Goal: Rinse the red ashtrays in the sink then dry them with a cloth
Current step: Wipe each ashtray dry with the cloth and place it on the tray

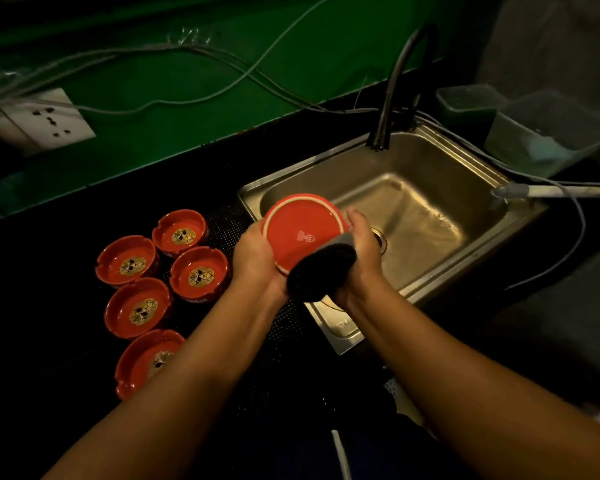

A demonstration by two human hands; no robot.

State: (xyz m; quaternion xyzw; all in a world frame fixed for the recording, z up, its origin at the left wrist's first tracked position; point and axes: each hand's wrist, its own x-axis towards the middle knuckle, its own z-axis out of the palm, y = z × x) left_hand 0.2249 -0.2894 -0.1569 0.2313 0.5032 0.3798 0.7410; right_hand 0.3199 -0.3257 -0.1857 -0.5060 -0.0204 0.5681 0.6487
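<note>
The left hand (253, 258) is gripping the round glossy red ashtray (298, 223) by its left edge, its fingers curled behind it and mostly hidden. The ashtray is tilting base toward the camera above the left rim of the rectangular stainless-steel sink (440, 140). The right hand (361, 258) is holding the dark bunched cloth (317, 275) against the ashtray's lower right edge, its fingers pressed together and curled round the cloth. 5 more red ashtrays (129, 259) are sitting upright on the black worktop (66, 341), left of the sink.
</note>
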